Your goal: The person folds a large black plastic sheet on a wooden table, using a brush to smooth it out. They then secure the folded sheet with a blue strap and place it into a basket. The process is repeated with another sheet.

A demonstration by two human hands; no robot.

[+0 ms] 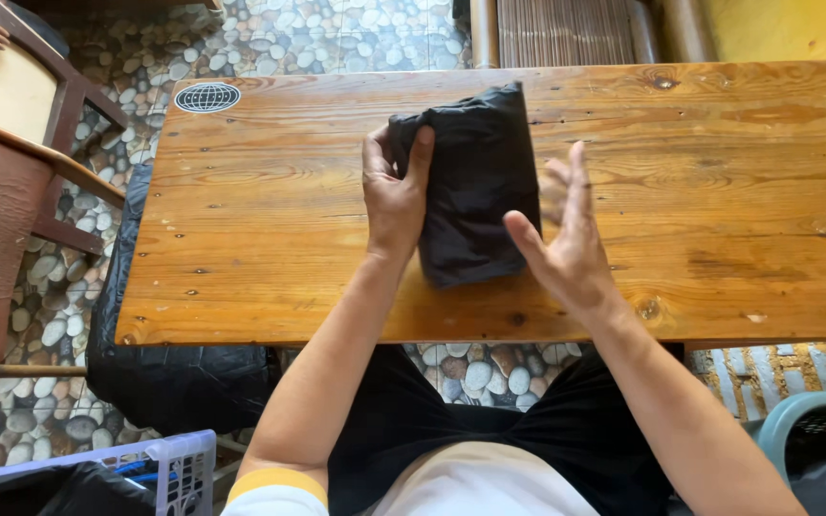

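We see a varnished wooden bench with bold grain and dark knots, standing over a pebble-patterned floor. A folded black garment lies flat on it near the middle. At the far left corner of the bench sits a round black-and-white globe sticker.

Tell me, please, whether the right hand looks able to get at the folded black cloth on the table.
Probably yes: the right hand hovers open beside the folded black cloth, nothing between them, while the left hand pins its other edge.
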